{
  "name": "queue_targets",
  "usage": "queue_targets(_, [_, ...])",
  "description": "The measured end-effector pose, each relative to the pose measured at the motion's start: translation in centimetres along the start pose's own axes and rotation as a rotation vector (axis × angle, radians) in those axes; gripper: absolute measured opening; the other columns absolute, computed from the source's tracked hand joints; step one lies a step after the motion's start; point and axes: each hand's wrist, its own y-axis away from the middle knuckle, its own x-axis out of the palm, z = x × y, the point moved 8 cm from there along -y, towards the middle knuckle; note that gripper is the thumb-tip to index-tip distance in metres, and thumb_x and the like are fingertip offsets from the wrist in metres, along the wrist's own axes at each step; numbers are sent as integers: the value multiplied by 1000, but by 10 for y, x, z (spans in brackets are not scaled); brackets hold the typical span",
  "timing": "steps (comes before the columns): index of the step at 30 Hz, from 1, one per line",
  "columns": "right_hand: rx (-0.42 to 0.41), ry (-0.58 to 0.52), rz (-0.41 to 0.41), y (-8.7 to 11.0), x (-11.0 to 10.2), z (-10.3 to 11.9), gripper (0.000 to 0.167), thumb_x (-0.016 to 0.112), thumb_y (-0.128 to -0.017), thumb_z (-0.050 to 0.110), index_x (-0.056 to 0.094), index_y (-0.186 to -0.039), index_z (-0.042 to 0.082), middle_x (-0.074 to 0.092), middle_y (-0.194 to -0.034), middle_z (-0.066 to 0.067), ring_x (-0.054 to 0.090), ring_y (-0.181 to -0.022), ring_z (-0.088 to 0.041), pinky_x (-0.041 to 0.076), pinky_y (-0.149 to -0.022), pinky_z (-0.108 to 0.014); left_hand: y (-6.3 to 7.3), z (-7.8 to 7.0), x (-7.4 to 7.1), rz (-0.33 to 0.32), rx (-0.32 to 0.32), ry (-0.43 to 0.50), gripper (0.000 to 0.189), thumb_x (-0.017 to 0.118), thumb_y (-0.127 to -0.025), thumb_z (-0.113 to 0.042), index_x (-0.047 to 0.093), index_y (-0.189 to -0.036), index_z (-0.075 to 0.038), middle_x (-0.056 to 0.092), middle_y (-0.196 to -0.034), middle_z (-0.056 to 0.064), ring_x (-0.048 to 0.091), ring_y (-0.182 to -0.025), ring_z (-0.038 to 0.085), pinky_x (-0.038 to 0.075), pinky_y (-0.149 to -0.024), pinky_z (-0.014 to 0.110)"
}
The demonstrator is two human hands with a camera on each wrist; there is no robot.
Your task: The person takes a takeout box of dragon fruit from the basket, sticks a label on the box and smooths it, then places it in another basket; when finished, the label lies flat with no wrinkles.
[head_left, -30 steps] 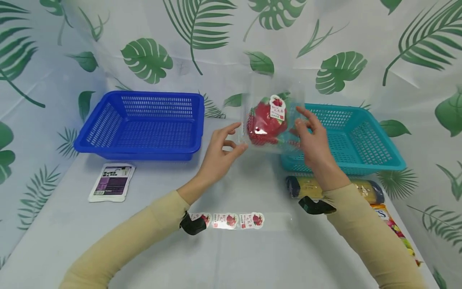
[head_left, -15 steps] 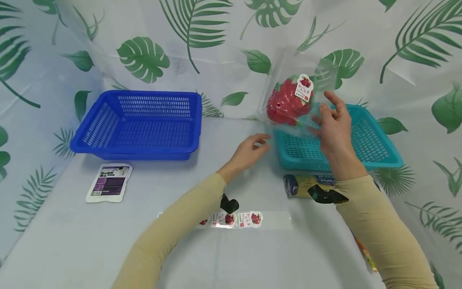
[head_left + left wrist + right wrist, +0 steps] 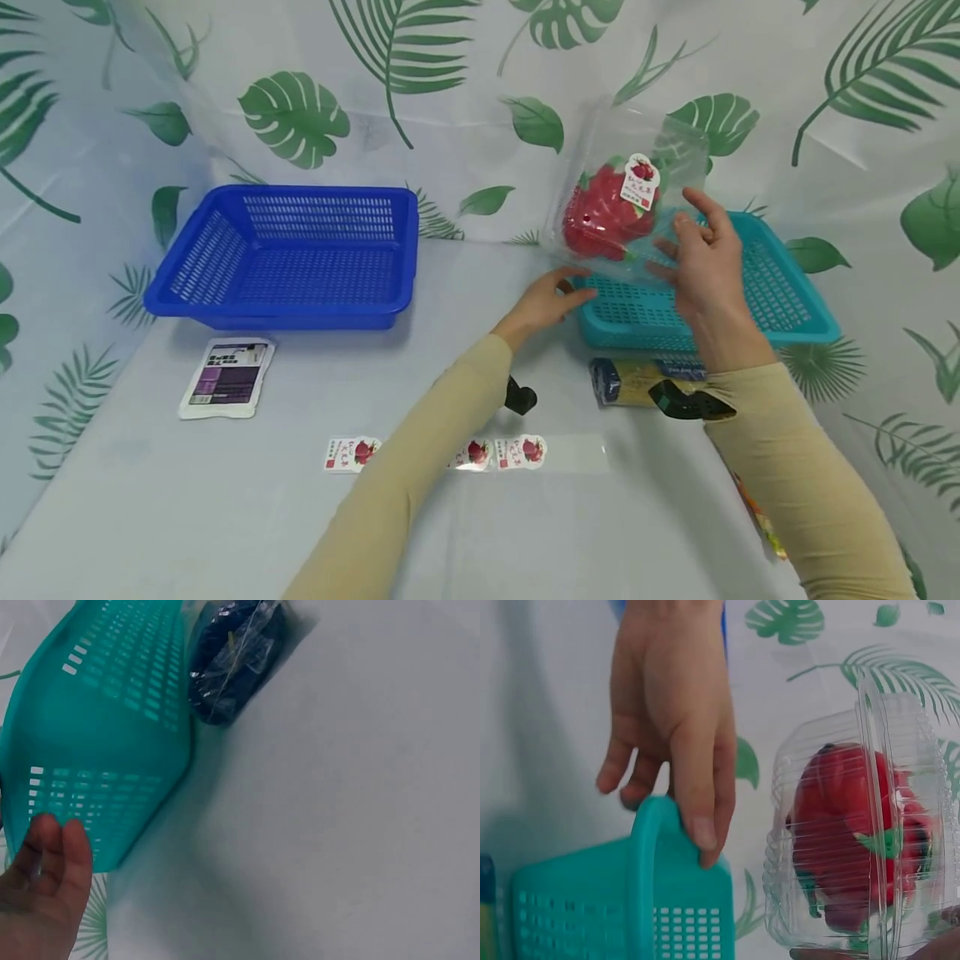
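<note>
My right hand (image 3: pixel 708 258) holds a clear plastic clamshell box (image 3: pixel 678 142) by its right side, up over the teal basket (image 3: pixel 637 335). Inside the box is a red dragon fruit (image 3: pixel 600 221) with green tips, and a white fruit sticker (image 3: pixel 640 182) shows on the front. Lower down, my left hand (image 3: pixel 543 302) reaches to the teal basket's left end, thumb and fingers spread apart. In the right wrist view the left hand's fingers (image 3: pixel 697 802) overlap the basket's rim, while the box (image 3: pixel 862 825) hangs beside it.
A blue basket (image 3: pixel 281 321) stands at the back left, a white pack with a purple label (image 3: pixel 227 379) before it. A strip of fruit stickers (image 3: pixel 521 452) lies in front, partly under my left sleeve. A yellow package (image 3: pixel 637 385) and a colourful bag (image 3: pixel 761 521) lie at right.
My right hand has carried the box up and right, from the middle to above the teal basket. My left hand has left the box's side and moved right to the basket's end.
</note>
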Motion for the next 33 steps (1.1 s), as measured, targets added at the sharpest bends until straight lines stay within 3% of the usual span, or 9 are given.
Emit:
queue_targets(5, [35,13,-3,-7,-13,1,45,45,-103,33,38,-147,38,37,-120,6,54,-114,-18,38,-106,-50,-5,-6,-1,30,11,18,47,66,-95,-27,53,-138,-11,54,-100,9,58,-70,18,54,-81,45])
queue_targets(9, [49,27,46,-17,-28,1,47,48,-101,33,39,-147,35,37,-119,6,57,-105,-16,55,-87,-34,-6,-8,-1,32,5,72,46,67,-95,-21,54,-136,-7,51,-93,9,59,-67,17,53,-84,49])
queue_targets(13, [48,88,101,-29,-47,0,51,50,-100,34,38,-150,31,39,-115,4,59,-98,-14,56,-66,-22,-7,-9,-1,24,-14,111,45,67,-94,-18,54,-135,-7,46,-87,6,58,-64,16,53,-85,50])
queue_targets(15, [58,155,106,-34,-58,-3,52,50,-100,36,37,-150,31,40,-120,3,59,-98,-13,55,-65,-21,-6,-9,0,27,-25,127,45,67,-94,-17,54,-136,-7,44,-85,4,57,-62,16,52,-85,51])
queue_targets(17, [67,232,111,-38,-68,-7,53,49,-100,39,35,-151,32,38,-136,-5,57,-102,-14,55,-66,-20,-6,-10,1,32,-33,141,46,67,-94,-16,53,-137,-7,42,-84,4,56,-61,16,52,-85,52])
queue_targets(21, [88,365,141,-43,-84,-14,55,44,-99,46,33,-152,35,19,-157,-13,55,-106,-13,55,-68,-20,-4,-12,2,37,-45,126,48,67,-94,-16,52,-139,-7,40,-83,4,55,-60,15,56,-75,41])
queue_targets(24, [95,478,184,-46,-93,-18,58,40,-99,50,29,-153,36,15,-158,-17,54,-105,-10,56,-71,-23,-3,-14,2,39,-51,97,49,67,-94,-18,51,-140,-8,40,-83,3,55,-60,15,54,-65,31])
queue_targets(27, [105,582,235,-49,-98,-23,61,35,-98,54,24,-155,34,15,-158,-21,54,-105,-10,56,-75,-26,-1,-16,3,40,-56,70,49,66,-94,-19,51,-140,-9,42,-83,4,56,-60,16,55,-68,33])
queue_targets(33, [132,644,302,-57,-103,-35,61,30,-102,51,19,-157,29,13,-156,-28,45,-126,-36,57,-77,-29,0,-16,4,40,-73,64,48,66,-95,-18,51,-140,-8,42,-82,4,55,-60,17,54,-82,47])
